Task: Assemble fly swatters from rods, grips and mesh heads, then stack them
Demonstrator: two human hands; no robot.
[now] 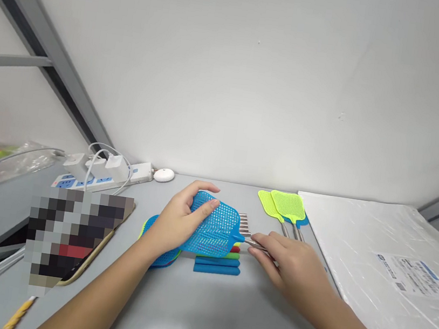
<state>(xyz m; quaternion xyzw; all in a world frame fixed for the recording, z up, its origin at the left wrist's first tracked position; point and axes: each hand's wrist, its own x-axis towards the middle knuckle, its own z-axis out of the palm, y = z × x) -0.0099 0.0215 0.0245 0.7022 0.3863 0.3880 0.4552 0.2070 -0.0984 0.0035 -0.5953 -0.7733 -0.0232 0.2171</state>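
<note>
A blue perforated fly swatter (216, 227) is held above the table between both hands. My left hand (181, 216) grips its flat head, thumb on top and fingers behind. The fingers of my right hand (286, 258) close round its metal rod near the neck. Beneath it lie several coloured handle sleeves (217, 266) in blue, green, red and yellow. Several metal rods (244, 222) lie side by side just behind the swatter. A stack of loose swatter heads (149, 225), blue on top, sits partly hidden under my left hand.
Yellow-green and blue swatters with rods (289, 206) lie at the back right. A white wrapped package (372, 295) covers the right side. On the left are a power strip (140, 172) with plugs, a white oval device (164, 175), a blurred-out phone-like object (80, 237) and cables.
</note>
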